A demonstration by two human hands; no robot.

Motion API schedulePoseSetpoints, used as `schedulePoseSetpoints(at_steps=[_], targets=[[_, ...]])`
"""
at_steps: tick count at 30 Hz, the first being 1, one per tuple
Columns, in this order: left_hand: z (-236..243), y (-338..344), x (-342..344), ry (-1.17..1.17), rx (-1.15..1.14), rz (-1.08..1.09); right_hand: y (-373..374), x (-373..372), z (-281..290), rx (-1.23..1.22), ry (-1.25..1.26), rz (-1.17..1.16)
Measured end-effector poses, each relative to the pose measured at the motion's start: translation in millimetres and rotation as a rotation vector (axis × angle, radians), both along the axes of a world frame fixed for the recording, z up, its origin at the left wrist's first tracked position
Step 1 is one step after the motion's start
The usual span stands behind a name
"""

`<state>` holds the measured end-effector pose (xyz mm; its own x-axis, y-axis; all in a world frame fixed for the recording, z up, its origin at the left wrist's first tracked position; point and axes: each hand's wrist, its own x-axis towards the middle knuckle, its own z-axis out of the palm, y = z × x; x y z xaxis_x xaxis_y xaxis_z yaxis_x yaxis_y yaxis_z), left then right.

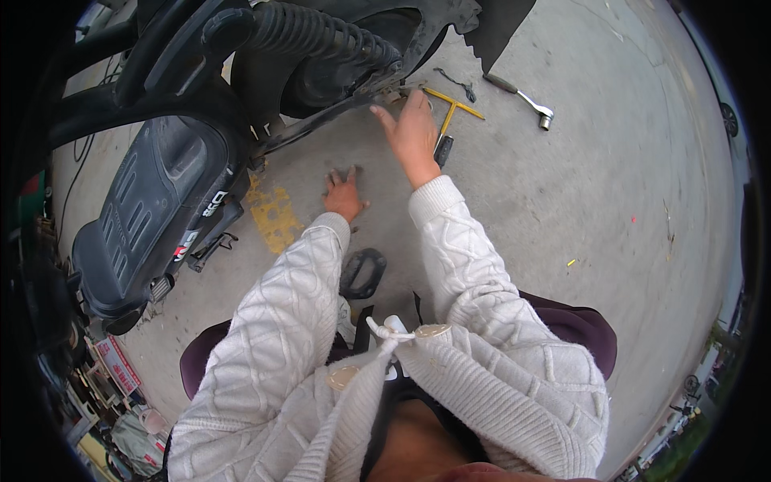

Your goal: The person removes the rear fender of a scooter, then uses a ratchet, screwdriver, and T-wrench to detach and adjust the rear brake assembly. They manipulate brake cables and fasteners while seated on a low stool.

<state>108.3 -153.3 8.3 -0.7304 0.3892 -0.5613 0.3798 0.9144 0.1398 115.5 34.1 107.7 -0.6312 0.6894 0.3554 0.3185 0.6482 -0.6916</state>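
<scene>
The rear wheel [329,84] of a black electric scooter [161,173] is at the upper left, with its swingarm [321,119] running to the axle. My right hand [414,138] reaches up beside the axle end, thumb apart and fingers extended; its fingertips are close to the wheel hardware, and I cannot tell whether they touch it. Nothing shows in it. My left hand [344,197] is low over the concrete below the swingarm, fingers spread and holding nothing. Just right of my right hand lies a yellow T-handle wrench [451,112], with a black-handled tool [443,151] by its shaft.
A ratchet wrench with a socket [526,100] and a short black strap-like piece [456,83] lie at the upper right. A black oval ring-shaped part [363,273] rests between my forearms. Yellow paint [273,213] marks the floor. Assorted goods [116,402] stand at the lower left.
</scene>
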Motion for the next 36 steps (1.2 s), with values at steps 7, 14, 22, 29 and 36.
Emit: schedulePoseSetpoints(at_steps=[7, 14, 22, 29, 36], targets=[[2.2, -17.7, -6.4, 0.074, 0.148, 0.070, 8.8, -0.6, -1.6, -0.782, -0.014, 0.051], [-9.1, -23.8, -16.9, 0.153, 0.131, 0.097, 3.6, 1.4, 11.5, -0.476, 0.061, 0.053], [-19.2, -29.4, -22.7, 0.084, 0.286, 0.174, -1.1, -4.3, 3.0, 0.276, 0.131, -0.074], [-20.7, -28.6, -20.4, 0.041, 0.377, 0.190, -3.6, -9.1, 14.5, -0.973, 0.299, 0.050], [-20.3, -25.3, -20.3, -0.038, 0.416, 0.200, -6.7, -10.1, 5.4, 0.125, 0.295, 0.008]])
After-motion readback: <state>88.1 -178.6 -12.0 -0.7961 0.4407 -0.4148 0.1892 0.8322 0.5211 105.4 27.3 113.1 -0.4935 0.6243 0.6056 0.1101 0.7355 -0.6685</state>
